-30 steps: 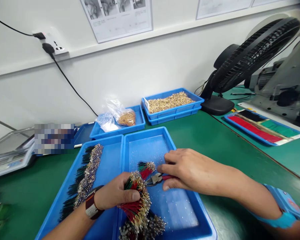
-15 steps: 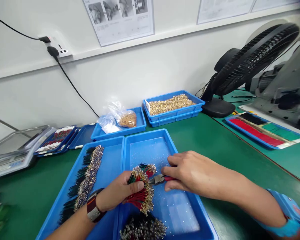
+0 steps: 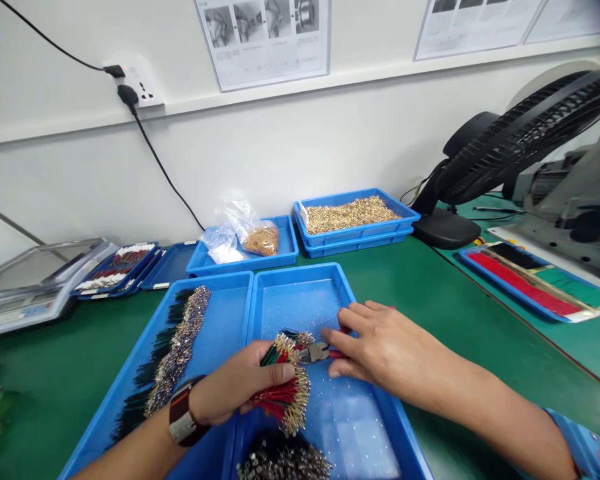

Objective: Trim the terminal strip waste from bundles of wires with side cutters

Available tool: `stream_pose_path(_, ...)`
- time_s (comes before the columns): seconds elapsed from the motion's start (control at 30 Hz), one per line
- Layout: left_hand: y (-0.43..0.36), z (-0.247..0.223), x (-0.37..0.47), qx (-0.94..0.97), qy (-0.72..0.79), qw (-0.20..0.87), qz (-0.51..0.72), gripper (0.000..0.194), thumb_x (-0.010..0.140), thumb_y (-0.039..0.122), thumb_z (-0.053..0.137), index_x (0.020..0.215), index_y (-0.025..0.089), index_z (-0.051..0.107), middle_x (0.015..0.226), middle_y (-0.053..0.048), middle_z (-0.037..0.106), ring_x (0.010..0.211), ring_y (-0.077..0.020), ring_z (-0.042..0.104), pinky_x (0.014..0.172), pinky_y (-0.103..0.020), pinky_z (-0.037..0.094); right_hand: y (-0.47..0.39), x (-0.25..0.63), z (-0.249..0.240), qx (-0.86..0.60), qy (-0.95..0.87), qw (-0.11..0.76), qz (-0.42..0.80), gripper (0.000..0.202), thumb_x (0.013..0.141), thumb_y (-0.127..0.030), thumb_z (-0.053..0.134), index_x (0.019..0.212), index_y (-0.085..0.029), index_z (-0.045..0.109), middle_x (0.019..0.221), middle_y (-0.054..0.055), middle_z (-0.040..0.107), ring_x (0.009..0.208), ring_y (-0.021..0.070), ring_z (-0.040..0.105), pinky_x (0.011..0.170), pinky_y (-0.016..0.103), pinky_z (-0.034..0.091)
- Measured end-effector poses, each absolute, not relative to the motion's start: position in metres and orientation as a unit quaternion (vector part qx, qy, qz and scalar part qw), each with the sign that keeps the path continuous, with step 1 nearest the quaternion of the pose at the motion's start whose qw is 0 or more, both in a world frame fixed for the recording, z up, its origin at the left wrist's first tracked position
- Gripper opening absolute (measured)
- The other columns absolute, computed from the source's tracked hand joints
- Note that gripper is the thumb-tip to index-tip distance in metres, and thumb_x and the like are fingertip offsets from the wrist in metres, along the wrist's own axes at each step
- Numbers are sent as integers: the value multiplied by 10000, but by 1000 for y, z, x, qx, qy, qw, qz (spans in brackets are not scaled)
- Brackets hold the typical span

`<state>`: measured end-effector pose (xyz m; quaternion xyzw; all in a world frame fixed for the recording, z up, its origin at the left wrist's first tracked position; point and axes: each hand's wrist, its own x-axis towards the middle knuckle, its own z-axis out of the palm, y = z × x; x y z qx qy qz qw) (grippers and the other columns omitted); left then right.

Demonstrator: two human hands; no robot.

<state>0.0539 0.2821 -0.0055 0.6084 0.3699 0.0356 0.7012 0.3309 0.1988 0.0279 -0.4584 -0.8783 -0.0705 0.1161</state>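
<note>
My left hand is closed round a bundle of wires, red and green with gold and silvery metal tips fanning to the right. Red-handled pliers are in my right hand, their jaws touching or very close to the bundle's tips; whether they grip a tip I cannot tell. Both hands are over the right blue tray, whose floor is sprinkled with tiny bright bits. Below the held bundle lies another bunch of dark wires with silvery ends.
The left blue tray holds a long row of dark wires with metal tips. Behind stand a tray of gold terminals and bagged brown pieces. A black fan and a tray of red, black and green wires are right.
The view has shifted slightly, so the background sits lower and further right. The pliers have moved a little up against the bundle. Both hands keep their hold.
</note>
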Motion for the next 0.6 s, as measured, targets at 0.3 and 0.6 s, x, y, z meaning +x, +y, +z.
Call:
stream_pose_path(0.3,286,-2,52,565,367,739,-7,537,845,677,799,949,176,636,623,65,580,395,-51,352,307,-169,244,200,326,25,-446,-886,106,-61,310,1012,-519,700,1040,-210,693,884,40,604,771,259,592,672,387,373)
stream_pose_path(0.6,282,-12,54,635,403,655,67,624,899,783,659,942,162,605,651,52,550,480,-75,378,386,-200,243,196,328,28,-447,-890,88,11,346,1091,-516,569,939,-217,651,825,23,600,666,201,556,591,355,279)
